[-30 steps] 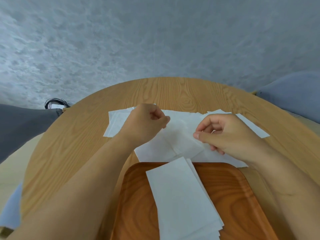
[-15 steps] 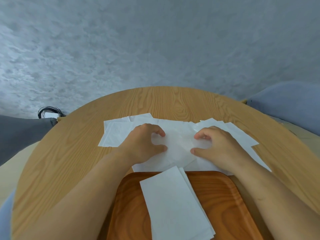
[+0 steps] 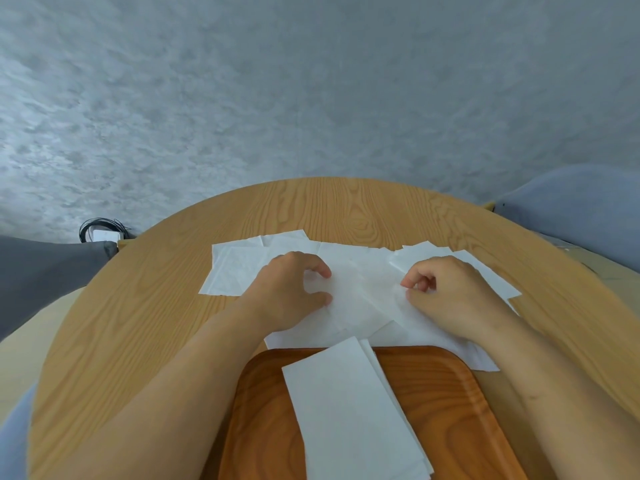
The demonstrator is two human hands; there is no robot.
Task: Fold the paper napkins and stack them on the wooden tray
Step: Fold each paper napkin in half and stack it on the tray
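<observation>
Change: 1 second earlier both hands hovered above the paper with fingers bunched; they had since come down onto the loose napkins and held there for the last 0.5 seconds.
Left hand: rested on the top napkin with fingers bent, the grip apart, with thumb and forefinger tips pressing the sheet.
Right hand: fingers curled, thumb and forefinger drawn together at a paper edge, so the grip appeared to pinch the top napkin, though the contact was small and hard to read.
Meaning for the task: likely the start of the next fold, with the sheet pinned down and no crease visible yet.
Folded stack: several folded napkins lay at a slant on the wooden tray, nearest the person.
Unfolded supply: the loose napkins overlapped just beyond the tray, so the task looked partway done.
Bench: round, pale wood with strong grain.
Room: mottled grey wall behind; a grey-blue chair at right; a dark grey cushion and a coiled black cable at left.
</observation>
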